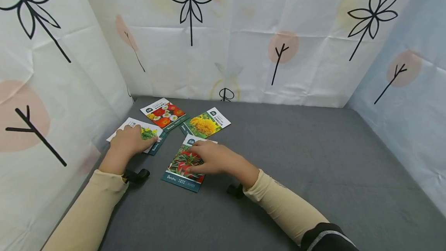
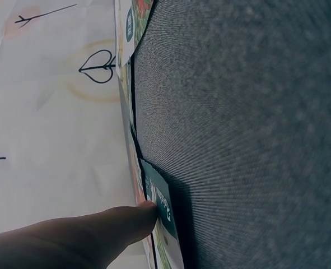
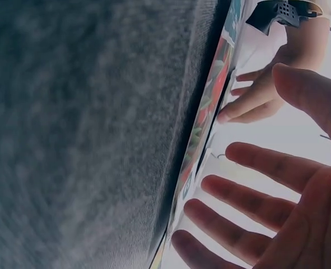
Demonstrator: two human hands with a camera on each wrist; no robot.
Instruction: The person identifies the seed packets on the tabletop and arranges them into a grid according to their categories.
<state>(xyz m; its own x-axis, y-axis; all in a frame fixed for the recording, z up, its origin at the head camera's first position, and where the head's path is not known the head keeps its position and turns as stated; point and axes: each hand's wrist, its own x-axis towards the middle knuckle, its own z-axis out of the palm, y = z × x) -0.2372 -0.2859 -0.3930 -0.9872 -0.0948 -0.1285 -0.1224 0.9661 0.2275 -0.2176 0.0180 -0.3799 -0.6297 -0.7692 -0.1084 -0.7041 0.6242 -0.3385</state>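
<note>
My left hand (image 1: 129,140) rests over a seed packet with yellow flowers and green leaves (image 1: 148,133) at the left of the table. Its thumb (image 2: 145,218) touches the packet's face beside the teal band in the left wrist view; the other fingertips are hard to make out. Over another seed packet, with red flowers and long green leaves (image 1: 182,162), is my right hand (image 1: 217,158). Its fingers (image 3: 249,202) are spread and loosely extended in the right wrist view. Whether they touch that packet I cannot tell.
Behind the hands lie a packet with red, orange and white flowers (image 1: 165,114) and a packet with a yellow bloom (image 1: 205,124). All rest on a grey cloth-covered table (image 1: 296,158). White printed curtains (image 1: 244,57) stand behind and at both sides.
</note>
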